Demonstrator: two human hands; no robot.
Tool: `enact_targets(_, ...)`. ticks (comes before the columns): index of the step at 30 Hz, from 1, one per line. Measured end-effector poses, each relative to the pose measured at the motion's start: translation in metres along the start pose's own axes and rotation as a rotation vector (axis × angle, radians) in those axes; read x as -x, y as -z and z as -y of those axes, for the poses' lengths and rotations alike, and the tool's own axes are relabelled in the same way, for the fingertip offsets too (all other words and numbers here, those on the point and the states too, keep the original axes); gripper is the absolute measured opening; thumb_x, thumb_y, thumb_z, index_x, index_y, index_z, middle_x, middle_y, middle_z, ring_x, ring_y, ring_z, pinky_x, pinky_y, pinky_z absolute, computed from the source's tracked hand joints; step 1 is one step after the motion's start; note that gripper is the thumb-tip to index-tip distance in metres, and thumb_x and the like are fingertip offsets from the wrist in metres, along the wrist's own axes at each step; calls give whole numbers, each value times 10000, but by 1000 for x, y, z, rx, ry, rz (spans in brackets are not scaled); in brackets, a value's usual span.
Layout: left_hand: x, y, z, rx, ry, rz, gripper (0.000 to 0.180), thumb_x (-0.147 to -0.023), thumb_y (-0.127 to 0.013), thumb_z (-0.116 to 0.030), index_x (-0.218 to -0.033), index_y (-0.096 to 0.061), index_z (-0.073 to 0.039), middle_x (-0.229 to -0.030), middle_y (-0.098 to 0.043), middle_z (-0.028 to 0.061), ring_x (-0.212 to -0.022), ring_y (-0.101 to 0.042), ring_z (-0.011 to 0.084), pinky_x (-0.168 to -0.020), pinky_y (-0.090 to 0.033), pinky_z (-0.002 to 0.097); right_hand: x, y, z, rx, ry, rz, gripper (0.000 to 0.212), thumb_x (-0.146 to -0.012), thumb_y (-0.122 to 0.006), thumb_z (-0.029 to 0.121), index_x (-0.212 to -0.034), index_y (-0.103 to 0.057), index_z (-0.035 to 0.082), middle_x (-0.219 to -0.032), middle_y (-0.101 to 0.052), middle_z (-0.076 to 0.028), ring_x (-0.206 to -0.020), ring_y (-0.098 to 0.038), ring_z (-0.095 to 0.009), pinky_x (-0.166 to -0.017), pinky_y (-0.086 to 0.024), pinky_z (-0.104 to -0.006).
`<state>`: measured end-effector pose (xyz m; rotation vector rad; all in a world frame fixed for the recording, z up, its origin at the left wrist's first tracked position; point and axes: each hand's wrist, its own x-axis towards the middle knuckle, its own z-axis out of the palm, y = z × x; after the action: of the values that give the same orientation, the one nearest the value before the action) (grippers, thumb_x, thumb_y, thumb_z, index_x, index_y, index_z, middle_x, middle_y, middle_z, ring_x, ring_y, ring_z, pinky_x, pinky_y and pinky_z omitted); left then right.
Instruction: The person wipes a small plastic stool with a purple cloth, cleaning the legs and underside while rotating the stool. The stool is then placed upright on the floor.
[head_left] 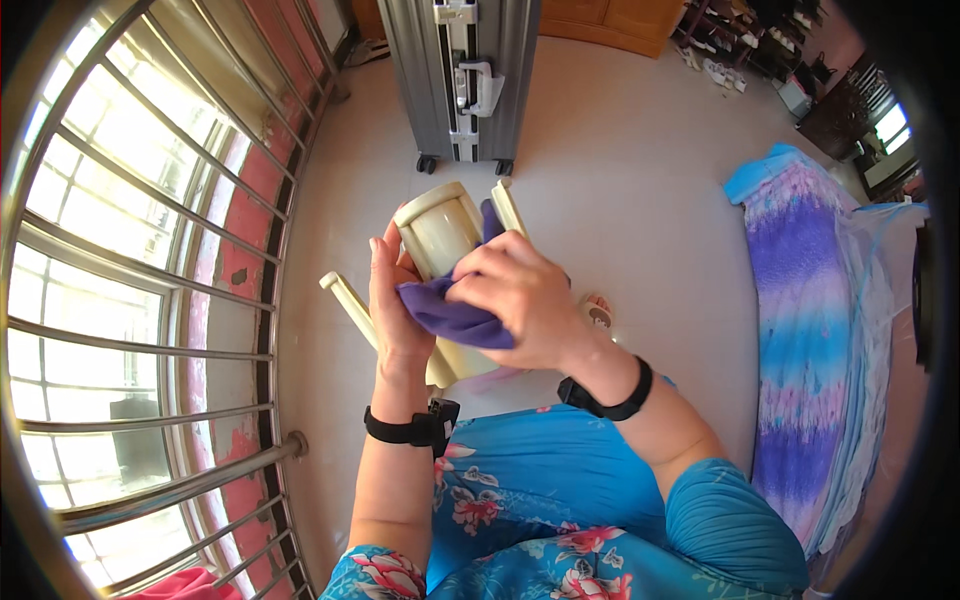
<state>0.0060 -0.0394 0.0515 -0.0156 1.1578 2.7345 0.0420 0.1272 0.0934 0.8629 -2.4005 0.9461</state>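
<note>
My left hand (399, 312) supports a small cream plastic stool (445, 232) from its left side, thumb pointing up along it. The stool is tilted in front of me, with leg-like parts sticking out to the left and at the upper right. A purple cloth (452, 314) lies bunched against the stool. My right hand (525, 300) has its fingers curled on this cloth, pressing it to the stool. Both hands are close together and hide much of the stool's middle.
A grey suitcase (412, 85) stands on the floor ahead. Metal window bars (180, 357) run along the left. A bed with a purple and blue cover (800, 330) is at the right. Shoes (724, 75) lie at the far right; a slipper (598, 311) is below my right hand.
</note>
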Motion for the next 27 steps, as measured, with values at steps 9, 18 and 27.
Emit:
enact_targets(9,-2,4,8,-329,-105,-123,556,-1105,-324,-433,-1499,-420,-54,-1467,-522,120,-1318,-540,243,-1117,-431,387,-20,-17,-11,126,-74,-175,531,-818,-800,377,-1303,-664,208,-1401,-502,-145,-1231,-480,-400,-1034,-428,-519)
enact_targets(18,-1,-9,5,-231,-152,-210,408,-1076,-527,-204,-1421,-528,14,-1295,-653,107,-1175,-627,177,-1017,-500,321,-2,-13,-68,-34,-540,-393,187,-894,-731,188,-1023,-690,58,-982,-640,-94,-853,-644,-326,-754,-539,-414)
enact_targets(27,-5,2,6,-260,-152,-192,297,-1067,-564,-226,-1255,-633,-7,-1139,-694,56,-1007,-652,114,-872,-530,260,-14,-10,-28,45,-194,-275,204,-849,-766,172,-1038,-696,144,-1013,-624,-51,-937,-657,-286,-761,-574,-389)
